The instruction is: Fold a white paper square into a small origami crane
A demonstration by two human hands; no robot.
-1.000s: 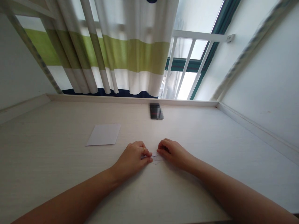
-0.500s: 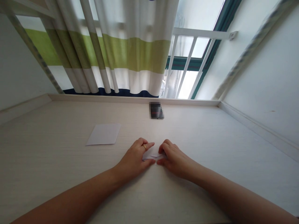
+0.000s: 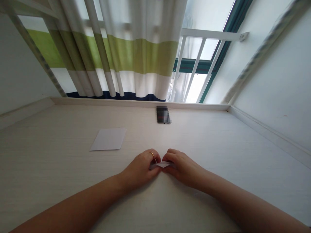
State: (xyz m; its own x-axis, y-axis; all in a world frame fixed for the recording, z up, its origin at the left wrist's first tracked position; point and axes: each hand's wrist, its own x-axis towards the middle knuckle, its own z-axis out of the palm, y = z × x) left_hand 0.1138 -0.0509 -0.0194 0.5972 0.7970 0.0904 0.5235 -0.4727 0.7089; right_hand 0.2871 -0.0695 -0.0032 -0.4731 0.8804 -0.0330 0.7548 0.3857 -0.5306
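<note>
A small folded piece of white paper is pinched between my two hands, low over the pale tabletop. My left hand, with a gold ring on one finger, closes on its left end, thumb at the near side and fingers curled at the far side. On the right end my right hand grips in the same way. The thumbs nearly meet at the paper's near edge. Much of the paper is hidden by the fingers. A flat white sheet of paper lies farther off to the left, apart from both hands.
A dark, pixelated object sits near the back edge of the pale wooden surface. A low raised rim runs along the back. Behind it hang a white and green curtain and white railing bars.
The fingers of both hands have curled in and come nearer to each other over the paper. Its far part is now folded toward me and less of it shows.
</note>
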